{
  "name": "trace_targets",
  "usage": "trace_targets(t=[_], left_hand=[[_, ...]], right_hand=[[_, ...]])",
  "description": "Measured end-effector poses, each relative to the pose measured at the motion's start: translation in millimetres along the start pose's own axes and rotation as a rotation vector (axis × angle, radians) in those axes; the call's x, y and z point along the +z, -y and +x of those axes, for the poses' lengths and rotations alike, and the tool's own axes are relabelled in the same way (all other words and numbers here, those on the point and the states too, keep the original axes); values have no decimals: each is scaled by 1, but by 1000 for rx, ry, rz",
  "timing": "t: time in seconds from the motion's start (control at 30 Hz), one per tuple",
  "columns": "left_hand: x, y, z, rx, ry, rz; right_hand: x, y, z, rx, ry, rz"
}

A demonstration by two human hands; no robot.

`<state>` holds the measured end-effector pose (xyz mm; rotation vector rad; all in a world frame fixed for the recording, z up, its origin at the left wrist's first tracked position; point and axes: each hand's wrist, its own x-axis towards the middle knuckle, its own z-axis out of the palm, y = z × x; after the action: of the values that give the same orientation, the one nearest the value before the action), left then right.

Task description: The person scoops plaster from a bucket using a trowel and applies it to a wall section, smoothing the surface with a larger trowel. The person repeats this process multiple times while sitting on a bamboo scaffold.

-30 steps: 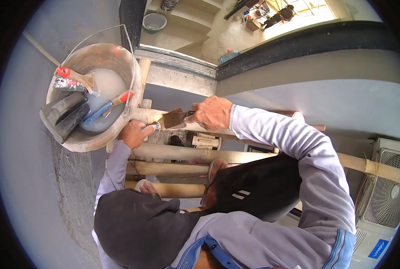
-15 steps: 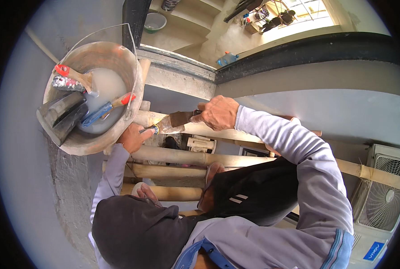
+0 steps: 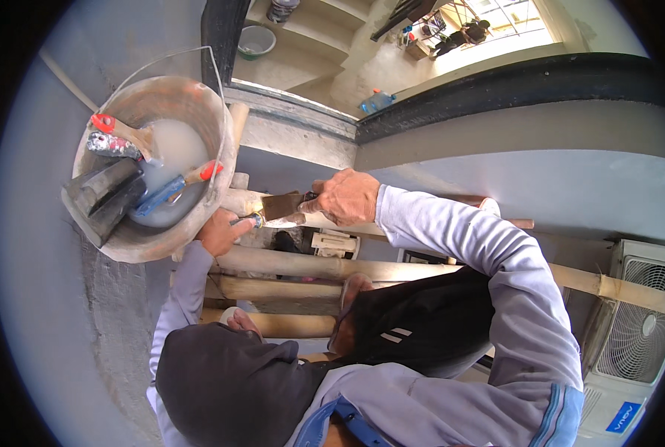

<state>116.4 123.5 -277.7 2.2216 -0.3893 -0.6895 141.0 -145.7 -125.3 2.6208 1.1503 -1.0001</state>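
On the left, we see a wire-handled bucket point(image 3: 187, 95) of cloudy liquid point(image 3: 177, 141), with a wooden-handled paintbrush point(image 3: 129, 135), a blue-and-red brush point(image 3: 161, 196) and a black trough-shaped tool point(image 3: 107, 190) leaning inside. Just beside its rim, the left hand point(image 3: 218, 232) grasps a putty knife point(image 3: 257, 220) by the handle. In front of the body, the putty knife's blade meets a broad scraper point(image 3: 280, 205), whose handle the right hand point(image 3: 347, 198) grips with curled fingers. Farther right, we see a fan-fronted air-conditioner unit point(image 3: 637, 313).

We judge the step in hand to be drawing one blade across the other; the next move calls for a steady left grip and a flat, controlled right wrist.

The putty knife's blade looks pale and smeared, the scraper's brown and dull. Both sit above bamboo poles point(image 3: 288, 258); we cannot tell how much paste they carry.
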Motion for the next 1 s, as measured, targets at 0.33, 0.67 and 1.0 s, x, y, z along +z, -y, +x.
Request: trace_targets(t=[0.33,0.67,1.0], left_hand=[[-1,-7,-5,-18,-12,-24],[-8,-14,0,-104,155,-61],[1,-5,0,-24,11,-32]], right_hand=[[-7,-13,-5,1,18,-25],[20,-15,-17,-37,-96,58],[-6,-6,-17,4,64,-7]])
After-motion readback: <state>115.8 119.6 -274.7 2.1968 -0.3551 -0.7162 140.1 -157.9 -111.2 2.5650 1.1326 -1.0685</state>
